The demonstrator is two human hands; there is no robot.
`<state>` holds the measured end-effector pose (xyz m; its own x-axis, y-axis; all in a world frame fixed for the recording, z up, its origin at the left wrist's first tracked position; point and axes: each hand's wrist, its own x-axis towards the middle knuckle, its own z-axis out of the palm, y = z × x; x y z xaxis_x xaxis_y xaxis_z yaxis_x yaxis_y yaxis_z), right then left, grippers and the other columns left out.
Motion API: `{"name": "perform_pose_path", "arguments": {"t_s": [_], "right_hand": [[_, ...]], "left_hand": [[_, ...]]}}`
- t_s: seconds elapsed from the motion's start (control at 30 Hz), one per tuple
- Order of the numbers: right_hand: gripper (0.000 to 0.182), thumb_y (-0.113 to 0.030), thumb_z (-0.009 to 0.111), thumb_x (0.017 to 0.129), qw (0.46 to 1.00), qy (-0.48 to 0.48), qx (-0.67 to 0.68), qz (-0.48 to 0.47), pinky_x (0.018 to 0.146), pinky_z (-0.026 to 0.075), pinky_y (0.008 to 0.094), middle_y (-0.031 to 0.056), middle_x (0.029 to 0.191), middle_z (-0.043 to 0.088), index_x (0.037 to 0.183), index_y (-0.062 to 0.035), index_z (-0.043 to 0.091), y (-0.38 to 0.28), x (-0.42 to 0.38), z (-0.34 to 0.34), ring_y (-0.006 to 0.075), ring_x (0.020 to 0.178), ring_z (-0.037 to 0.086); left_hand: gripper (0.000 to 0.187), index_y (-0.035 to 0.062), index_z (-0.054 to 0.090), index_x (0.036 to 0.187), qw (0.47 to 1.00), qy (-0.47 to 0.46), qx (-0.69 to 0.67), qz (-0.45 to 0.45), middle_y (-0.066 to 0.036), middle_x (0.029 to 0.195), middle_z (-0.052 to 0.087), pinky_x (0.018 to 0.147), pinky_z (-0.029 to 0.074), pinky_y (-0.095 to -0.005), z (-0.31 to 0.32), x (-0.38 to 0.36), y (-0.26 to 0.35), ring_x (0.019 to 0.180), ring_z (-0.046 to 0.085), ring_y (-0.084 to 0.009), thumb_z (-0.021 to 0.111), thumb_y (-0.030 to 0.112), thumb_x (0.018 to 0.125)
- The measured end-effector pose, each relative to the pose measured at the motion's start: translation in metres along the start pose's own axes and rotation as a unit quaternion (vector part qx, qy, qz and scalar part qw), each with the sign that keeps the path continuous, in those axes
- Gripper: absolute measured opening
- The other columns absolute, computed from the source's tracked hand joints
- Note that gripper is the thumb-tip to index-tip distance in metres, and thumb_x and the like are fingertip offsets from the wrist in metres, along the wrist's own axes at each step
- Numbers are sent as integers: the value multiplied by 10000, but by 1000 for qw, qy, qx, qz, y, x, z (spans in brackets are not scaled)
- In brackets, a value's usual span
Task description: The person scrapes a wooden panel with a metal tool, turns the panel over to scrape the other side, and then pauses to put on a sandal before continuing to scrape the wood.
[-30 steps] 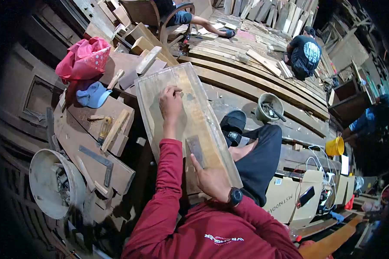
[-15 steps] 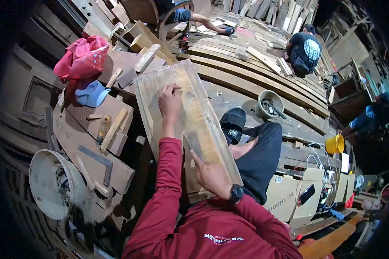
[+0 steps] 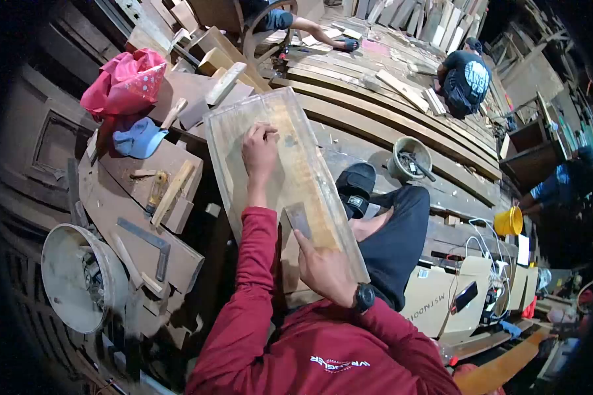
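Note:
A long wooden panel (image 3: 326, 197) with a raised, paler border lies in front of me, reaching from my lap toward the workbench. My right hand (image 3: 329, 271) grips a flat metal scraper (image 3: 298, 217) over the near half of the panel. Its index finger is stretched along the blade, and the handle is hidden in the palm. On the panel's far half rests my left hand (image 3: 260, 153) with its fingers curled together. Whether something small is pinched in them cannot be made out. A dark spot (image 3: 290, 140) marks the wood beside it.
On the left bench are a metal square (image 3: 141, 238), a blue cap (image 3: 140, 138) and a red bag (image 3: 128, 85). A white bucket (image 3: 79, 276) stands lower left. A tool bucket (image 3: 412, 160) is on the slatted floor at right. Another person (image 3: 466, 78) crouches farther back.
The scraper blade has shifted slightly right and turned, so its face shows lighter now. My left hand stays in nearly the same place, its fingers slightly changed.

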<state>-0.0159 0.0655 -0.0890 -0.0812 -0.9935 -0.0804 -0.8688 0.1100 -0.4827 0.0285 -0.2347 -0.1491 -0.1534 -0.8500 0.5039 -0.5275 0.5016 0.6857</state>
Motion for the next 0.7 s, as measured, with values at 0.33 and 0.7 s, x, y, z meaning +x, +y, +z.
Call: {"name": "perform_pose_path", "arguments": {"t_s": [0.33, 0.7], "right_hand": [[604, -181, 582, 949, 1000, 14, 18, 14, 544, 517, 510, 206, 639, 645, 1540, -123, 469, 11, 12, 19, 382, 550, 649], [542, -199, 576, 966, 999, 45, -9, 20, 547, 519, 505, 194, 637, 648, 1497, -109, 516, 18, 19, 16, 374, 551, 656]], "left_hand": [[109, 56, 765, 900, 1000, 1, -8, 4, -98, 1080, 730, 975, 508, -407, 6, 0, -11, 1067, 664, -308, 663, 32, 871], [94, 55, 767, 900, 1000, 1, 3, -11, -96, 1098, 735, 957, 523, -407, 4, 3, -3, 1075, 670, -310, 675, 50, 883]]}}
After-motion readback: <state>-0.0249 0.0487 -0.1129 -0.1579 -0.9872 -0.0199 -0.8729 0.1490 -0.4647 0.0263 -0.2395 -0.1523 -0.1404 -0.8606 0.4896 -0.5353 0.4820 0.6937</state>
